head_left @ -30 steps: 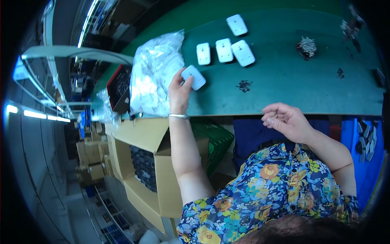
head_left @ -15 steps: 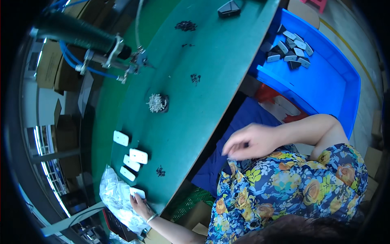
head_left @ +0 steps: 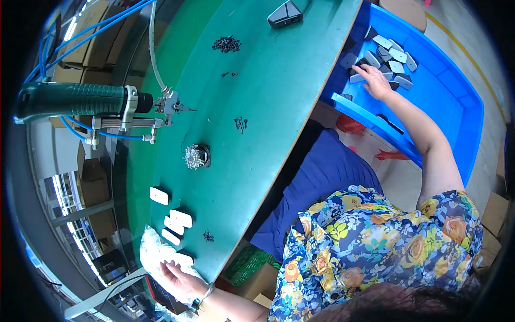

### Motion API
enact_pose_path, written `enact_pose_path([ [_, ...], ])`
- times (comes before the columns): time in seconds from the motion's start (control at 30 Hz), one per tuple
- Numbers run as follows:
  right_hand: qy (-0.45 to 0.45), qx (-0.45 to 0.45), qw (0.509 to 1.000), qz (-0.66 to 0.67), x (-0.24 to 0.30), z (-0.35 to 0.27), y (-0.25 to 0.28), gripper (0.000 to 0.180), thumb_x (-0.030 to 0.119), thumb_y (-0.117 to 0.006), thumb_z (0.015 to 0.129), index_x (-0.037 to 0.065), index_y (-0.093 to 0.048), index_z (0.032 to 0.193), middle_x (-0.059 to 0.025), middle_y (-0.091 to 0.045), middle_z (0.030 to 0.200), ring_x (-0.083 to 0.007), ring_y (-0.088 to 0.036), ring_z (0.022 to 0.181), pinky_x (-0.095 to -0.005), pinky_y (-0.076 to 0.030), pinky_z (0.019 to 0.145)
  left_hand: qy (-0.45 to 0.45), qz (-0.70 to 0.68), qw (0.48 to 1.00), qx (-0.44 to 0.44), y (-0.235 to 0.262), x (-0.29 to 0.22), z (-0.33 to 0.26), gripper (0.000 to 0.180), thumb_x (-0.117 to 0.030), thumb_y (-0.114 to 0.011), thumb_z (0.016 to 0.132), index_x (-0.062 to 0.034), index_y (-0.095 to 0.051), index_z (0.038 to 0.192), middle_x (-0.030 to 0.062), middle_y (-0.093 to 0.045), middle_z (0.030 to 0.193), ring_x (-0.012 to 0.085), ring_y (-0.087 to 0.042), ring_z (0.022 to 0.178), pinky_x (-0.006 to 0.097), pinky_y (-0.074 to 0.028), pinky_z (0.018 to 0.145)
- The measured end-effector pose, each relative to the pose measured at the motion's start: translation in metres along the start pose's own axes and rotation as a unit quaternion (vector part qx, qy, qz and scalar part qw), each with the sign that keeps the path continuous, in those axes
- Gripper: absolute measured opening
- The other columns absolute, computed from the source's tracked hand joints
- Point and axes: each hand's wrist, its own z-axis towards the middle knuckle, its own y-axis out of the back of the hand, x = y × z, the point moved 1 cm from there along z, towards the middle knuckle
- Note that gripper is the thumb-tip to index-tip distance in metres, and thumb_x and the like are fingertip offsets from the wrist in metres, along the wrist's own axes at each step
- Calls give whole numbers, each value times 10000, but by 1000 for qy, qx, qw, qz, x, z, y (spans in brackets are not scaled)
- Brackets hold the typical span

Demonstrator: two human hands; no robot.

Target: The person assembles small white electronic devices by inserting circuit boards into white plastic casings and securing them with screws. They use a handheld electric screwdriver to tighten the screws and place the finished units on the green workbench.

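Note:
My right hand reaches into the blue bin, fingers stretched over a heap of black wedge-shaped pieces with white faces. It touches or nearly touches the heap's near side and holds nothing that I can see. My left hand lies over a clear plastic bag at the table's near end, fingers apart. Just beyond those fingers a white-faced piece sits on the green table. Several more white-faced pieces lie farther up, some overlapping.
A pneumatic screwdriver with blue hoses hangs over the table's left side. Below it stands a round holder of silver screws. Small black screws lie in piles. A grey-and-black wedge rests at the far end. A green crate is under the table.
My right hand has moved from near my lap into the blue bin. My left hand has come off the nearest white-faced piece onto the plastic bag. The whole view has shifted slightly.

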Motion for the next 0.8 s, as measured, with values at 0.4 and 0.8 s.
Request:
enact_pose_path([
  [0.4, -165, 24, 984, 67, 8, 5, -13, 545, 131, -601, 781, 83, -379, 1277, -176, -519, 1072, -337, -486, 1075, -399, -396, 913, 13, -141, 982, 125, -35, -60, -39, 256, -53, -495, 886, 13, -510, 1132, 108, -572, 1053, 132, -551, 816, 245, -452, 703],
  [0.8, 57, 214, 649, 728, 221, -92, 138, 711, 114, -594, 821, 71, -183, 1399, -76, -440, 1233, -170, -441, 1114, -309, -372, 926, 83, -386, 784, 478, -132, -142, -121, 622, 7, -641, 746, 2, -347, 1294, 170, -481, 1170, 221, -555, 990, 325, -444, 872],
])
